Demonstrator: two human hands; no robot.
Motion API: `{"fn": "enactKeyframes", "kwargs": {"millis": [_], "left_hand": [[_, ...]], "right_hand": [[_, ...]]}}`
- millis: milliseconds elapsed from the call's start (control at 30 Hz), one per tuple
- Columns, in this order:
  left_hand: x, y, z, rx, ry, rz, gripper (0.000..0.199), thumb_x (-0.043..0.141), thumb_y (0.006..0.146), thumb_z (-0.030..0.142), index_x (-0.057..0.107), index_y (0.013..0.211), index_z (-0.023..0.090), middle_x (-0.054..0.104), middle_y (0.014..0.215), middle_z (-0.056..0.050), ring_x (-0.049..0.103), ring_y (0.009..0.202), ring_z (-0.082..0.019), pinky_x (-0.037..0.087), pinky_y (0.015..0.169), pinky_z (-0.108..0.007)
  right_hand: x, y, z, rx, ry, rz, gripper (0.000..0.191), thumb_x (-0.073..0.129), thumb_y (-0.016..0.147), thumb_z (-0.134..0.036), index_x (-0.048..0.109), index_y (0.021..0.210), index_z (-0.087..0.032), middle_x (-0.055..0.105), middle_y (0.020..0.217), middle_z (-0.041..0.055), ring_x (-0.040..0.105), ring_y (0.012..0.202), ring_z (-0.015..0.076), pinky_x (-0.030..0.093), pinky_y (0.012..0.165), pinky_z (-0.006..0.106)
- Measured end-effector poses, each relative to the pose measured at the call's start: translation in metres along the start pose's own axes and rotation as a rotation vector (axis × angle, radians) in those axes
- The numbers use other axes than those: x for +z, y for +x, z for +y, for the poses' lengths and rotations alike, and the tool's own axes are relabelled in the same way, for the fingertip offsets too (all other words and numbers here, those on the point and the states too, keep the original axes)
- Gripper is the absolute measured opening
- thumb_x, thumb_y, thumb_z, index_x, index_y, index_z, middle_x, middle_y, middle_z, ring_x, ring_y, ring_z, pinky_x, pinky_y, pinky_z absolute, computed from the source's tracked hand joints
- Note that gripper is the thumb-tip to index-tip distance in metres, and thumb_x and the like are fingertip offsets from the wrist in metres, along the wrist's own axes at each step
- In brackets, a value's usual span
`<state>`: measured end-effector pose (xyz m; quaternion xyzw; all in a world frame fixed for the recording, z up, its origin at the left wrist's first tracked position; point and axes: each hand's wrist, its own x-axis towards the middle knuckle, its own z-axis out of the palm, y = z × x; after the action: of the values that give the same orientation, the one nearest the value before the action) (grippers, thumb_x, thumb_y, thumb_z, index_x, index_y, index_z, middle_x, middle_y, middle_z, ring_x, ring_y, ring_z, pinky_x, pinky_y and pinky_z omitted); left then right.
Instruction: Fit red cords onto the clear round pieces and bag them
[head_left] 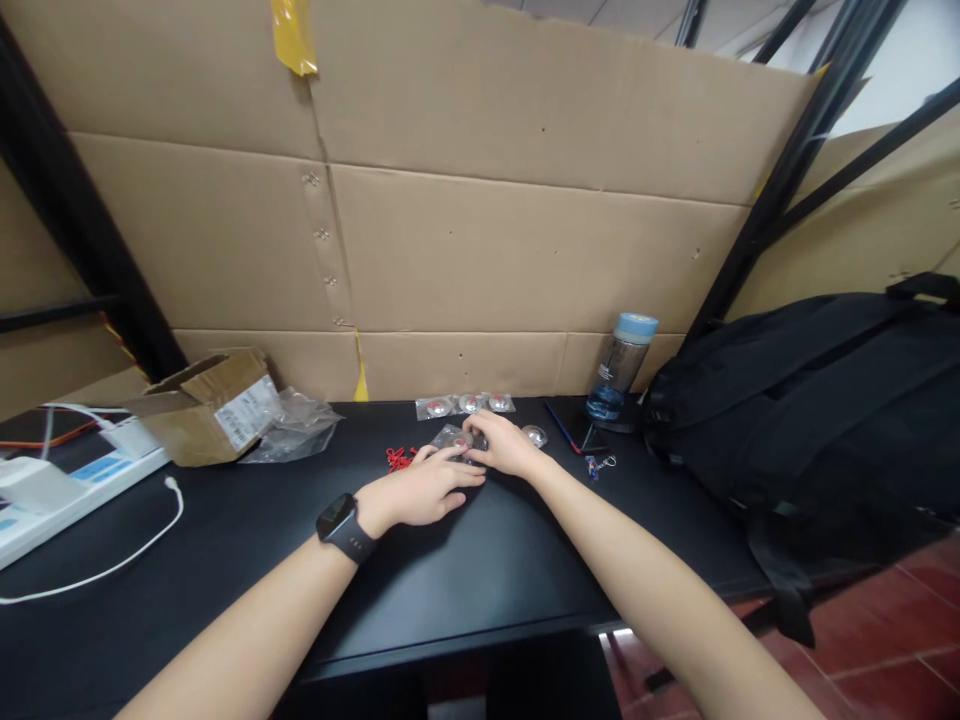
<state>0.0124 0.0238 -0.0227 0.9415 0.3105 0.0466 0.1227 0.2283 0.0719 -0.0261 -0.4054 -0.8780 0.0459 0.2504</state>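
Both of my hands meet over a small clear plastic packet [450,436] on the black table [450,570]. My left hand [421,487], below a black wristwatch [345,525], lies with its fingers spread and their tips on the packet's near side. My right hand [501,445] has its thumb and fingers pinched on the packet's right part; its contents are mostly covered. Red cords [400,459] lie just left of the packet. Behind it are several flat clear packets [436,407] with round items. Another round item [535,435] sits right of my right hand.
An opened cardboard box [202,410] and crumpled plastic [300,428] stand left, near a white power strip [82,490] and cable. To the right are a pen [562,428], a keychain [596,466], a water bottle [621,368] and a black backpack [810,420]. Cardboard [487,260] forms the back wall.
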Motion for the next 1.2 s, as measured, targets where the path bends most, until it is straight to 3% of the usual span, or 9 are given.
{"fn": "enactKeyframes", "kwargs": {"millis": [233,367,433,567,633,733,867,1000,1200], "left_hand": [[-0.013,-0.006,0.003,0.043,-0.017,0.012,0.042,0.054,0.091,0.018,0.066,0.125,0.040,0.064,0.140,0.002,0.028,0.152,-0.027,0.021,0.114,-0.052],[-0.020,-0.008,-0.002,0.071,0.042,0.138,0.020,0.056,0.092,0.023,0.075,0.092,0.030,0.079,0.102,-0.001,0.046,0.141,-0.026,0.023,0.109,-0.045],[-0.024,-0.009,-0.004,0.051,0.077,0.225,0.024,0.054,0.095,0.028,0.072,0.078,0.025,0.077,0.087,-0.002,0.057,0.129,-0.025,0.026,0.104,-0.043],[-0.028,-0.008,-0.011,-0.037,0.136,0.396,0.013,0.057,0.091,0.026,0.069,0.090,0.024,0.074,0.098,-0.004,0.064,0.105,-0.022,0.034,0.092,-0.038],[-0.024,-0.006,-0.015,-0.093,0.214,0.448,0.021,0.059,0.086,0.019,0.067,0.104,0.026,0.073,0.108,-0.004,0.061,0.108,-0.024,0.034,0.090,-0.038],[-0.013,0.000,-0.020,-0.171,0.345,0.496,0.029,0.063,0.085,0.018,0.064,0.113,0.026,0.070,0.118,-0.007,0.057,0.113,-0.028,0.033,0.091,-0.042],[-0.002,0.011,-0.019,-0.193,0.387,0.520,0.013,0.061,0.093,0.027,0.066,0.104,0.024,0.072,0.112,-0.009,0.057,0.111,-0.028,0.031,0.091,-0.045],[-0.005,0.012,-0.014,-0.205,0.301,0.535,0.017,0.052,0.098,0.027,0.068,0.092,0.024,0.074,0.101,-0.006,0.059,0.106,-0.026,0.031,0.089,-0.045],[-0.011,0.007,-0.013,-0.433,0.013,0.516,0.015,0.056,0.090,0.031,0.069,0.084,0.025,0.074,0.101,-0.003,0.059,0.107,-0.026,0.033,0.088,-0.044]], "right_hand": [[0.013,0.004,-0.003,0.134,-0.134,0.096,0.034,0.079,0.078,-0.033,0.057,0.102,-0.023,0.061,0.103,0.0030,0.056,0.090,0.0191,0.038,0.070,0.027],[0.017,0.005,-0.004,0.168,-0.084,0.140,0.031,0.076,0.076,-0.024,0.056,0.100,-0.022,0.059,0.101,0.0037,0.055,0.095,0.0211,0.042,0.078,0.029],[0.015,0.006,-0.005,0.088,0.007,0.128,0.032,0.076,0.075,-0.021,0.056,0.100,-0.021,0.058,0.102,0.0042,0.054,0.098,0.0215,0.043,0.084,0.031],[-0.005,0.006,0.004,-0.093,0.212,0.098,0.029,0.072,0.081,-0.024,0.056,0.104,-0.020,0.058,0.104,0.0046,0.055,0.096,0.0199,0.045,0.088,0.032],[-0.018,0.004,0.014,-0.114,0.247,0.090,0.015,0.057,0.088,-0.012,0.058,0.101,-0.019,0.060,0.098,0.0036,0.055,0.091,0.0173,0.045,0.086,0.030],[-0.028,0.000,0.028,-0.117,0.160,0.006,0.027,0.055,0.078,0.001,0.062,0.094,-0.019,0.061,0.097,0.0032,0.055,0.090,0.0166,0.044,0.086,0.029],[-0.023,-0.001,0.035,-0.054,0.123,-0.063,0.028,0.078,0.069,-0.010,0.066,0.093,-0.018,0.063,0.093,0.0024,0.056,0.084,0.0168,0.044,0.076,0.026],[-0.021,0.001,0.033,-0.063,0.188,-0.056,0.005,0.073,0.083,-0.021,0.070,0.081,-0.018,0.068,0.083,0.0017,0.059,0.076,0.0148,0.044,0.075,0.026],[-0.027,0.001,0.038,0.075,0.387,-0.135,0.017,0.071,0.084,-0.033,0.075,0.084,-0.016,0.075,0.085,0.0046,0.065,0.078,0.0172,0.047,0.074,0.026]]}}
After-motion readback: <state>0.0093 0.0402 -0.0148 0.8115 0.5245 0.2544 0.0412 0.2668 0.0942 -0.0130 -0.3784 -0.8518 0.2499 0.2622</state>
